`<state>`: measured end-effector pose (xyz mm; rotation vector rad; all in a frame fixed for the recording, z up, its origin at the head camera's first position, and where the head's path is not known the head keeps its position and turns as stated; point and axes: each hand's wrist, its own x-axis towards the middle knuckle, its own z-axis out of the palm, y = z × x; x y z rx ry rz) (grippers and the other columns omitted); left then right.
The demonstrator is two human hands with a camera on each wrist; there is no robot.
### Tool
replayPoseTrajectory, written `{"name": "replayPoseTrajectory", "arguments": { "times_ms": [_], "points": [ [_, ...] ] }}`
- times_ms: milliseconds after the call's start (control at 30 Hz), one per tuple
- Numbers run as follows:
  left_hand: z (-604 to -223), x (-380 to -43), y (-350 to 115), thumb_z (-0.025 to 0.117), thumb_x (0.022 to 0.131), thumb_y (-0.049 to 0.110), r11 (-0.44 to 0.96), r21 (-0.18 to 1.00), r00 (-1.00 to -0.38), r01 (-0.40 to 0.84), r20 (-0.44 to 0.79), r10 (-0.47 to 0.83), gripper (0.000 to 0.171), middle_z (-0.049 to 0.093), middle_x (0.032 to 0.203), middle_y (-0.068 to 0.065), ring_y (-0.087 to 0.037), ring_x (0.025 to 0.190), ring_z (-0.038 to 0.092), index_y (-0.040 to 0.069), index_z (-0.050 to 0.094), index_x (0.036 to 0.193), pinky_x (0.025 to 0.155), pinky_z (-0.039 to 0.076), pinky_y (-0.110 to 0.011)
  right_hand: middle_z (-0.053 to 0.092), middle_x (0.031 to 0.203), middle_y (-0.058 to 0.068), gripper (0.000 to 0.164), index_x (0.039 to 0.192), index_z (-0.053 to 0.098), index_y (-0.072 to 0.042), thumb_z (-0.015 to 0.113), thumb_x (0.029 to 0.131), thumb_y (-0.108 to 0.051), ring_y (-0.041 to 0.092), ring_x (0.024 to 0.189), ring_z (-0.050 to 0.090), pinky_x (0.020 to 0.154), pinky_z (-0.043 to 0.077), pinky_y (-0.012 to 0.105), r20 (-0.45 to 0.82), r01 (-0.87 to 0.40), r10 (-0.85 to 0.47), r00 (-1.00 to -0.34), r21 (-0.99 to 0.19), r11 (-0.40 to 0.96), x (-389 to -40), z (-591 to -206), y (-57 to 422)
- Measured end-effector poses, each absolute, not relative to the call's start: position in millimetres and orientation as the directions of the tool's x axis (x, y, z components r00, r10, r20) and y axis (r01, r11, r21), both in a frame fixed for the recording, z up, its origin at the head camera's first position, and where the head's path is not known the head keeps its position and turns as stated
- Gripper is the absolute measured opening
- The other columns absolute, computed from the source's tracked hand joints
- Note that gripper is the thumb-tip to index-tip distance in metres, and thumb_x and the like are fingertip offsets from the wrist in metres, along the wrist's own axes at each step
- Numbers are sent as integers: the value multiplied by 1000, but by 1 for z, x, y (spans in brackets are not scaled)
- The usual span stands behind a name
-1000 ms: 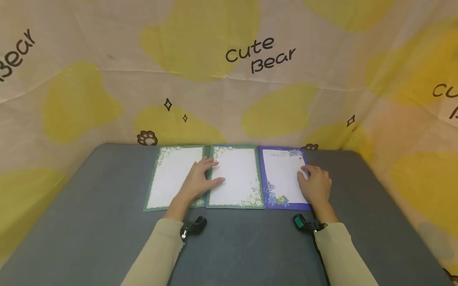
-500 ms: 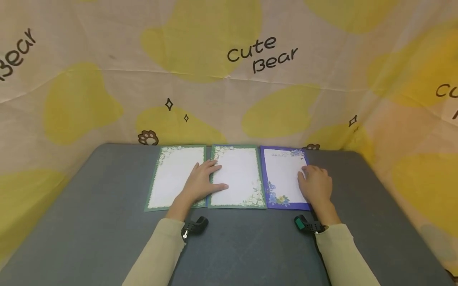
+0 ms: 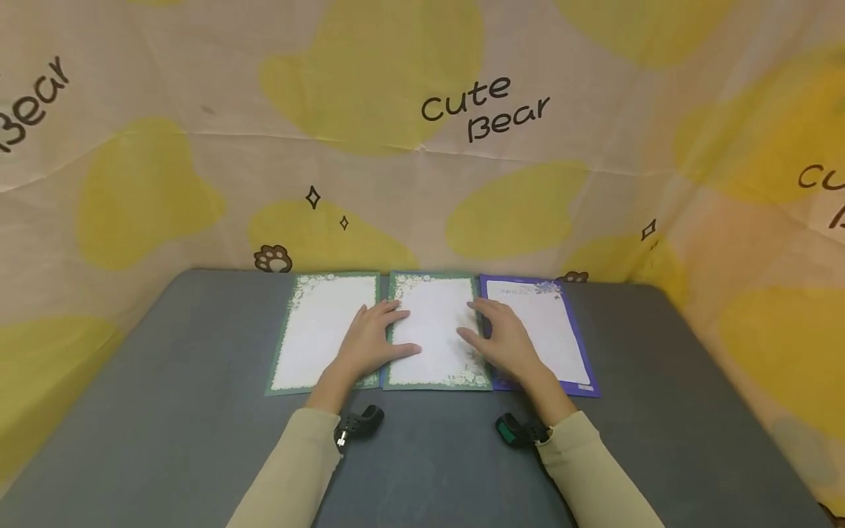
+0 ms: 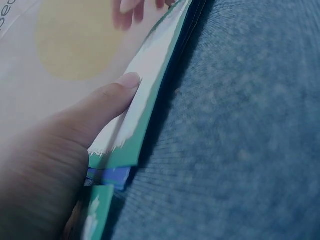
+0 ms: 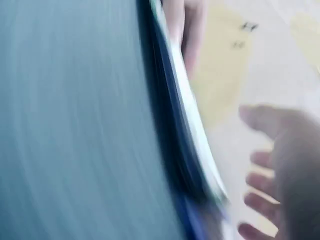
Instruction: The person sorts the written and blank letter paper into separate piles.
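Note:
Three decorated sheets of paper lie side by side at the far side of the table. The left sheet [image 3: 310,337] and the middle sheet [image 3: 436,323] have green floral borders; the right sheet [image 3: 557,341] has a purple border with blue flowers. My left hand [image 3: 366,339] spreads across the seam between the two green ones, thumb [image 4: 112,100] over the middle sheet in the left wrist view. A purple-blue edge [image 4: 117,176] shows beneath its corner. My right hand [image 3: 507,339], fingers apart, is over the seam between middle and right sheets, covering part of the purple one.
The dark grey table [image 3: 422,469] reaches toward me below the sheets. A pale curtain [image 3: 198,183] with yellow patches and "Cute Bear" lettering stands behind and at both sides. A black strap device [image 3: 359,422] sits on my left wrist, another [image 3: 518,431] on my right.
My right hand has left the purple sheet's right edge and moved left to its seam with the middle sheet. The left hand has shifted only slightly.

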<state>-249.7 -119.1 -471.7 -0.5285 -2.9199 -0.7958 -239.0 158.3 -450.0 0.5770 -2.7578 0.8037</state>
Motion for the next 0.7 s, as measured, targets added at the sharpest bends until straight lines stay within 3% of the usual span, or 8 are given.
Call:
{"name": "replayPoseTrajectory", "arguments": {
  "times_ms": [267,533,700],
  "points": [
    [-472,-246,-119,75,82,62,810,464,-934,357,163,318,79,46,159,-7,-32,153,34,18,57,145,128,16,-58,38,162,16,76,152,46,-7,61,94,-54,38,153,30,123,25,61,164,-459,-429,-888,-327,826,-232,-469,140],
    [-471,-245,-118,76,82,60,812,482,-944,329,151,293,80,46,158,-7,-31,153,34,18,55,146,129,13,-55,38,163,15,78,152,45,-8,60,94,-57,37,152,32,124,25,60,166,-470,-439,-883,-309,827,-232,-470,141],
    [-470,-246,-117,76,82,60,809,487,-944,329,152,292,80,48,157,-7,-31,153,34,18,55,146,129,12,-54,45,158,16,77,150,48,-6,63,93,-56,38,148,40,122,30,59,201,-471,-427,-881,-316,824,-234,-469,142]
  ]
}}
